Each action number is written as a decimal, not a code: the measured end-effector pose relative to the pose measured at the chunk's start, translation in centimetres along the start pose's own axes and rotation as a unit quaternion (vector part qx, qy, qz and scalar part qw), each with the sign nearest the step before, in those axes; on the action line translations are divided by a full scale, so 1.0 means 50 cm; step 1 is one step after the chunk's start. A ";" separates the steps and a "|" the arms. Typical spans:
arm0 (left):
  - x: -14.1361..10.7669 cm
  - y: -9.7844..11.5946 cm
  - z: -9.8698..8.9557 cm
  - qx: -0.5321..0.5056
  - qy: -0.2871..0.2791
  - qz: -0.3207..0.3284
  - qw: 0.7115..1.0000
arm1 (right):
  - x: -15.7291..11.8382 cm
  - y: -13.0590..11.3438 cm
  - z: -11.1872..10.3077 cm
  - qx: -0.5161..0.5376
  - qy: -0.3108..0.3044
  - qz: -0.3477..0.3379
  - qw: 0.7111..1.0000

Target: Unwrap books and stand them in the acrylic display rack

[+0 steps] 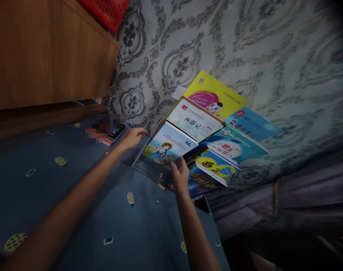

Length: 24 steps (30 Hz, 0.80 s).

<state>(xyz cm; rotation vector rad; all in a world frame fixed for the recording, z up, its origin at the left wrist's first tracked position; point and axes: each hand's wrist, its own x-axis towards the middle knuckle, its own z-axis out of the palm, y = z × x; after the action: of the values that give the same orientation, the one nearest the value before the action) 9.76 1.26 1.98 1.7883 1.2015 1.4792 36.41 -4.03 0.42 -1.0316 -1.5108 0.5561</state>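
A tiered, partly transparent book rack leans against the patterned wall, holding picture-cover books in two columns. My right hand is closed at the lower front of the rack, between the columns, with its fingertips by the blue book with a girl on the cover. My left hand is just off the rack's left side, fingers stretched toward it and holding nothing I can see. Above the girl book are a white-covered book and a yellow book. The right column includes a teal book and a yellow-and-blue book.
A dark blue cloth with pineapple prints covers the surface below. Near the wall lies a phone-like dark item, partly blurred out. A wooden cabinet with a red basket stands at upper left. Purplish fabric hangs at right.
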 end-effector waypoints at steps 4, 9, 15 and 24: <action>-0.005 0.018 0.008 0.013 0.002 0.028 1.000 | -0.005 0.003 0.002 0.032 0.002 0.026 0.999; -0.008 0.055 0.016 0.031 0.029 0.088 0.995 | -0.016 0.002 0.010 0.046 0.032 0.011 0.998; -0.007 0.089 0.016 0.003 0.055 0.123 0.991 | -0.051 -0.008 0.008 0.010 0.041 0.007 0.999; 0.041 0.136 0.006 -0.035 0.044 0.096 0.994 | -0.109 -0.057 0.012 -0.060 0.020 -0.021 0.998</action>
<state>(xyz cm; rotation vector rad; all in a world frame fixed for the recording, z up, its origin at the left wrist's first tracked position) 12.11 -0.11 8.55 1.8513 1.0291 1.7032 34.70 -9.93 -0.31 -1.0944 -1.5415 0.4172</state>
